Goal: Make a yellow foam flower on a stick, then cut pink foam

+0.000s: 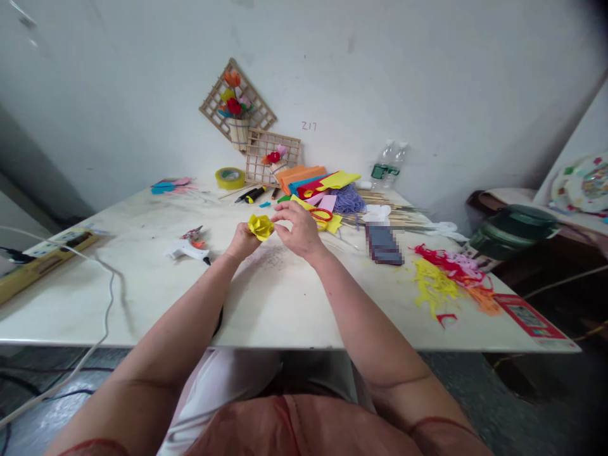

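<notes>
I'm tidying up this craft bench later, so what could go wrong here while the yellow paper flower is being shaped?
The left hand holds the yellow paper flower while the right hand pinches its edge; too firm a pinch might crush or tear it. The glue gun lies close to the left forearm and, if hot, could burn. Its cord trails off the table edge, easy to snag.

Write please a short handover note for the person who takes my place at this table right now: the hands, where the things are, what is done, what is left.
Left hand: holds the yellow paper flower from below, above the table.
Right hand: fingertips pinch the flower's right edge.
Things: glue gun left of the hands; red scissors and coloured sheets behind; yellow and red scraps on the right.
Done: the flower head looks rolled, petals folded.
Left: no stem visible on it; sticks lie behind. Whether it is glued I cannot tell.
</notes>
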Demonstrator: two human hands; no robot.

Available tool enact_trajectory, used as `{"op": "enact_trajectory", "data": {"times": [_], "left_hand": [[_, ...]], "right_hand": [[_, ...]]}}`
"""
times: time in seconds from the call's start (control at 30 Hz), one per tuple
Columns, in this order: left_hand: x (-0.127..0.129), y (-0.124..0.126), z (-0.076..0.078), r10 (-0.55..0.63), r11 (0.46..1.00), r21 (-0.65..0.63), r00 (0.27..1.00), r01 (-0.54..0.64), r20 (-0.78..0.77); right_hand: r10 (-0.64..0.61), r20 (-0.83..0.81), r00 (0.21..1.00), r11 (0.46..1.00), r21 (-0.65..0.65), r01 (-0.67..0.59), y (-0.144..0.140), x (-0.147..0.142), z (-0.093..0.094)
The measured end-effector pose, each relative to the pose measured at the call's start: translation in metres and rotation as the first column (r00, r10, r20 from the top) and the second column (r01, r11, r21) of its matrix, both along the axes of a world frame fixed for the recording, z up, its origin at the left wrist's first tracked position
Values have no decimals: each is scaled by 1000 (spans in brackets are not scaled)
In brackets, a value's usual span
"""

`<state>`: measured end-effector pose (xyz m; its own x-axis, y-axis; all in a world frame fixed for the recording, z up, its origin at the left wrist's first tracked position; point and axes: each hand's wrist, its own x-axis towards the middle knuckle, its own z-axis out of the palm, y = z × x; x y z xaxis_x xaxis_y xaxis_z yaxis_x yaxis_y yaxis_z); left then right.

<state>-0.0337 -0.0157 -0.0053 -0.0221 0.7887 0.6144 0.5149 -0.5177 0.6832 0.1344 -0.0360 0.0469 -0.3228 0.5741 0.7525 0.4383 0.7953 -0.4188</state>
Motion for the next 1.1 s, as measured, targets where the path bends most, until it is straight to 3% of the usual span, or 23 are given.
{"op": "enact_trajectory", "data": {"times": [0.4, 0.77, 1.1], "left_hand": [[-1, 1, 1, -34, 998, -56, 999, 33, -19], [-3, 4, -1, -108, 988, -121, 986, 92, -126], [-1, 5, -3, -2, 996, -82, 940, -28, -341]], "right_hand": [[-12, 122, 992, 997, 76, 3, -3, -5, -5], [-20, 230, 973, 995, 104, -4, -5, -5, -5], [-78, 184, 980, 996, 66, 67, -8, -10, -7]]}}
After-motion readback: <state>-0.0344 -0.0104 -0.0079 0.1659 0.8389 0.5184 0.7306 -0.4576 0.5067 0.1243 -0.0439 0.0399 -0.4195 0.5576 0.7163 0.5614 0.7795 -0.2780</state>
